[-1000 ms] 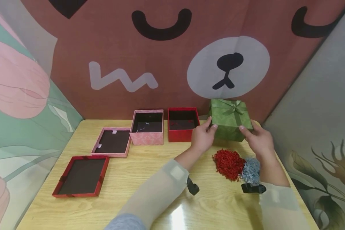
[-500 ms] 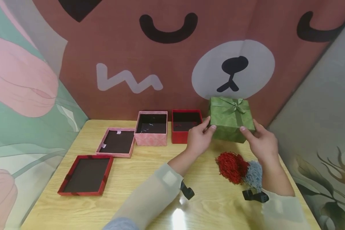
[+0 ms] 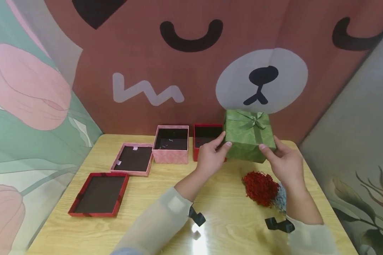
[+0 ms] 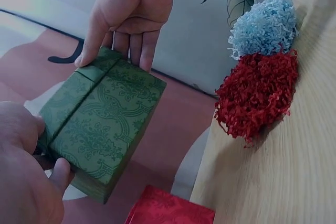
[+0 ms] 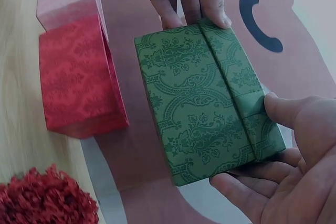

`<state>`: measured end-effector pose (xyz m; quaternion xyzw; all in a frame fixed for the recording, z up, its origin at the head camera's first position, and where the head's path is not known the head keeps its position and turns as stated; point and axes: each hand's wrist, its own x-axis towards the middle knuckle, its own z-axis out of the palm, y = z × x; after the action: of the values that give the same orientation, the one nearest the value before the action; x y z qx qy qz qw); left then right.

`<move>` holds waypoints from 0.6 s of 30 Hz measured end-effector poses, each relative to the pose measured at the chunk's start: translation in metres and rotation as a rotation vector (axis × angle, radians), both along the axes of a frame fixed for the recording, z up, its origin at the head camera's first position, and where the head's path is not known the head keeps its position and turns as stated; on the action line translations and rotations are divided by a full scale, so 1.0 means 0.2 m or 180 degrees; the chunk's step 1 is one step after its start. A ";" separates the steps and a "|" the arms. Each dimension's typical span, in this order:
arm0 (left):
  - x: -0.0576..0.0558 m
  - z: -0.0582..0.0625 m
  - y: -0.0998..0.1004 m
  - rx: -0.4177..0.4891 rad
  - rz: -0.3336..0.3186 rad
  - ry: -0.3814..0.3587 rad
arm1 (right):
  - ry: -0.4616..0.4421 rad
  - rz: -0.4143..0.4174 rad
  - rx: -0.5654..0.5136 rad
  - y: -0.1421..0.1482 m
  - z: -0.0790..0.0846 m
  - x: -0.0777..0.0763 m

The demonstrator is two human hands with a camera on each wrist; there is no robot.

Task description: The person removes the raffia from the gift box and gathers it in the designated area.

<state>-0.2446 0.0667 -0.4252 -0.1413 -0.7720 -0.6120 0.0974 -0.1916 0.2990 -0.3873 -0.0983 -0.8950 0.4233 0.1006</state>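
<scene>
A green patterned gift box (image 3: 247, 136) with its lid on and a ribbon bow on top is held up over the back right of the table. My left hand (image 3: 210, 156) grips its left side, the thumb on the front face. On the opposite side my right hand (image 3: 285, 163) grips it the same way. Both wrist views show the box's front face (image 4: 105, 114) and the lid's edge line, with fingers curled behind and beneath. In the right wrist view the box (image 5: 205, 103) lies between the two hands.
An open red box (image 3: 207, 136) stands partly behind my left hand, beside an open pink box (image 3: 170, 156). A pink lid (image 3: 148, 170) and a red lid (image 3: 115, 198) lie upturned at left. Red paper shreds (image 3: 260, 187) and blue shreds (image 3: 281, 200) sit in front of the green box.
Both hands have brought the green box left and slightly nearer, so it now overlaps the red box in the head view. The head view has also shifted a little.
</scene>
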 end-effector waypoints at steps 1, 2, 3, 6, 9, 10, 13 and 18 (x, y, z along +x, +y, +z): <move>0.01 0.00 -0.02 0.0009 -0.0001 -0.0030 | 0.0017 0.0014 -0.0009 -0.01 0.00 0.00; 0.01 0.00 -0.03 0.0009 0.0006 -0.0056 | 0.0025 0.0033 0.0000 -0.02 0.00 0.00; 0.02 0.00 -0.05 0.0006 0.0012 -0.0080 | 0.0041 0.0049 0.0032 -0.04 0.00 0.00; 0.04 0.00 -0.09 -0.0032 0.0077 -0.0135 | 0.0119 0.0069 0.0039 -0.08 -0.01 0.01; 0.06 -0.01 -0.14 -0.0062 0.0148 -0.0144 | 0.0198 0.0108 0.0001 -0.12 -0.03 0.02; 0.06 -0.01 -0.15 -0.0080 0.0175 -0.0137 | 0.0223 0.0121 -0.0010 -0.13 -0.03 0.02; 0.08 -0.01 -0.19 -0.0085 0.0223 -0.0100 | 0.0276 0.0160 -0.0030 -0.17 -0.03 0.03; 0.11 -0.02 -0.26 -0.0081 0.0278 -0.0043 | 0.0283 0.0225 -0.0027 -0.22 -0.03 0.05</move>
<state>-0.2218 0.0156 -0.4289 -0.1047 -0.7857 -0.5983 0.1171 -0.1815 0.2540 -0.3942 -0.0482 -0.8907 0.4344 0.1247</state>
